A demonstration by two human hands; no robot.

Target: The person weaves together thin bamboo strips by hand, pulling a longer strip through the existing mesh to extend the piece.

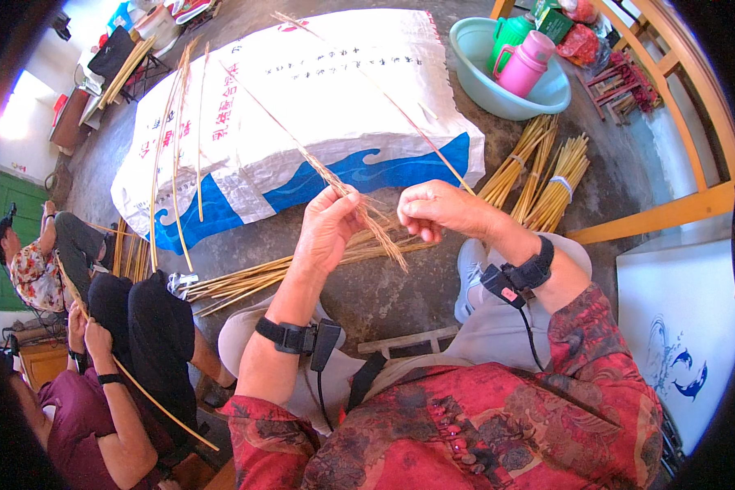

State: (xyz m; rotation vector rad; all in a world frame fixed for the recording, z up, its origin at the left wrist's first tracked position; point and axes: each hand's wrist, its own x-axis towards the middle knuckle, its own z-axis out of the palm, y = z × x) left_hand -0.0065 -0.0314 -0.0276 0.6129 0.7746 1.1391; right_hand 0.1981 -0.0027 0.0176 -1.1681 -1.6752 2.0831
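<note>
A long dry stalk with a feathery head (388, 243) is pinched between the thumb and fingers of my left hand (327, 229). Its thin stem slants up and left over the white woven sheet (327, 98); the tuft hangs down past my fingers. My right hand (441, 210) is just right of the tuft, its fingers curled in. Whether anything is inside them is hidden. Under both hands, a loose bundle of stalks (245, 282) lies on the floor. Several single stalks (175, 163) rest across the sheet's left part, and another thin stalk (400, 110) crosses its right part.
Tied stalk bundles (557, 184) lie to the right. Beyond stands a light-blue basin (465, 82) with a pink flask (527, 65) and a green flask (508, 37). A wooden frame (653, 216) edges the right. At left, a co-worker's hands (90, 331) hold a long stalk; another person sits behind.
</note>
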